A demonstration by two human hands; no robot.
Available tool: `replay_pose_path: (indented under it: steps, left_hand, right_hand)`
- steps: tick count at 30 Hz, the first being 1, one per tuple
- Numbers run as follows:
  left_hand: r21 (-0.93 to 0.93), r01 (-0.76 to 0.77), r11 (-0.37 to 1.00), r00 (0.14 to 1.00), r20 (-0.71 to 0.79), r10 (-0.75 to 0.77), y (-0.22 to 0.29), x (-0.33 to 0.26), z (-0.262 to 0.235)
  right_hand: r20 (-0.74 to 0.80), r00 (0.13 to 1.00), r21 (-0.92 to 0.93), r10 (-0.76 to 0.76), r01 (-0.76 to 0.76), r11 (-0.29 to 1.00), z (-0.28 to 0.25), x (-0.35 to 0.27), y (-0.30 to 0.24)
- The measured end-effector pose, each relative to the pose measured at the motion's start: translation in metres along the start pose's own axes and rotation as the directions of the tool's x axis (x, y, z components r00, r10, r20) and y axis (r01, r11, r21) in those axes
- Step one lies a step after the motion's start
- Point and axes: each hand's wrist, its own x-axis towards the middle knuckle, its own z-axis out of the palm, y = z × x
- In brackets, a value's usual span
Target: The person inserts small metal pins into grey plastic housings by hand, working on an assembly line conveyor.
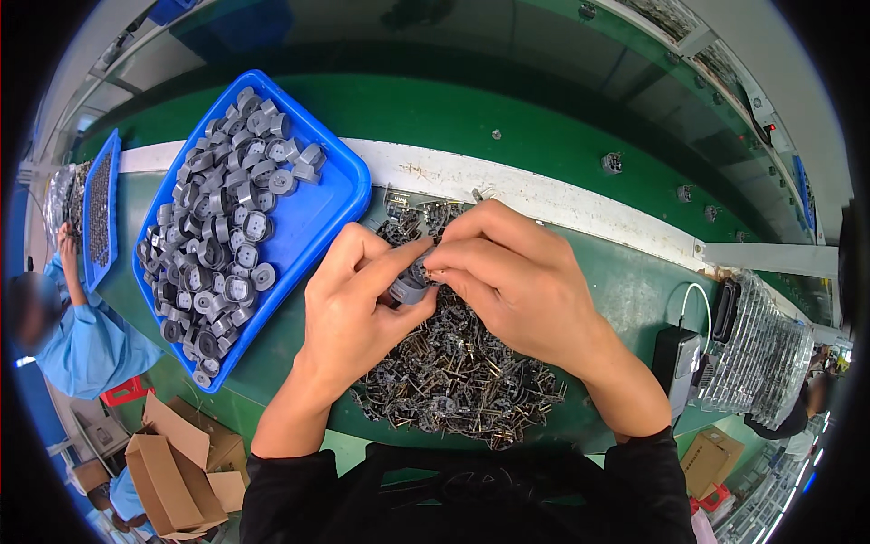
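Between the thumb and fingers of my left hand point(349, 295) is a grey round plastic housing point(409, 291). My right hand point(521, 276) meets it from the other side, its fingertips pinched together at the housing's opening. A small metallic bit shows at those fingertips, too covered to make out fully. Below both hands spreads a pile of small dark electronic parts with metal pins point(471, 372). To the left lies a blue tray point(352, 186), holding many similar grey housings point(222, 218).
A green conveyor belt point(408, 113) with a few scattered parts runs beyond a white rail point(580, 210). At right are a black-and-white device point(675, 363) with a cable and stacked clear plastic trays point(761, 349). A co-worker in blue point(91, 340) sits left, near open cardboard boxes point(177, 476).
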Motion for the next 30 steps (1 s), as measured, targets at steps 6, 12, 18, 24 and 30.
replay_pose_path:
  steps: [6, 12, 18, 24, 30]
  left_hand:
    - [0.008, -0.026, 1.0, 1.0, -0.008, 0.026, -0.004, 0.001, -0.006]
    - [-0.288, 0.074, 0.955, 0.997, -0.015, -0.081, -0.006, 0.002, -0.006]
    - [-0.307, 0.106, 0.946, 0.993, 0.09, -0.083, -0.007, 0.001, -0.01]
    - [-0.232, 0.164, 0.959, 0.984, 0.111, -0.141, -0.007, 0.001, -0.009]
    - [-0.228, 0.066, 0.971, 0.99, 0.136, -0.036, -0.004, 0.002, -0.01]
  right_hand:
    - [-0.012, 1.0, -0.026, -0.011, 0.01, 1.0, 0.006, -0.001, -0.002]
    - [-0.139, 0.99, 0.127, 0.025, -0.007, 0.992, 0.008, 0.003, 0.002]
    - [-0.109, 0.993, 0.014, -0.051, 0.052, 0.999, 0.003, 0.0, 0.002]
    - [-0.138, 0.988, -0.008, -0.067, 0.066, 0.998, -0.001, -0.001, -0.001]
    - [-0.093, 0.995, 0.001, -0.043, 0.043, 0.999, 0.003, -0.005, 0.001]
